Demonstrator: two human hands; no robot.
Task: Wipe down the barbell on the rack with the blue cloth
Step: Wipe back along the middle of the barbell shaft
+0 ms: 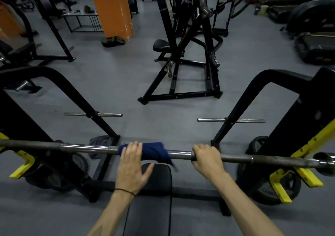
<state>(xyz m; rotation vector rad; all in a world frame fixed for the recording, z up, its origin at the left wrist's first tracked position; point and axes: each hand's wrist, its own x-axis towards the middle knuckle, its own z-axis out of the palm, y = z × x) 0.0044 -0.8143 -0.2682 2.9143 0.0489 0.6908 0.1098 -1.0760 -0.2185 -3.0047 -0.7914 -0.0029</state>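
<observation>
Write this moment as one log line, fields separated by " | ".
left hand flat on blue cloth | cloth draped over barbell | right hand grips bar | barbell on rack

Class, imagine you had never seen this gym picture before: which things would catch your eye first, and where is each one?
First, the long steel barbell running across the lower frame, with a dark blue cloth draped over its middle. The left hand presses flat on the cloth, while the right hand grips the bare bar beside it. Bright yellow rack hooks stand out at both ends, and a tall orange pillar rises behind.
</observation>
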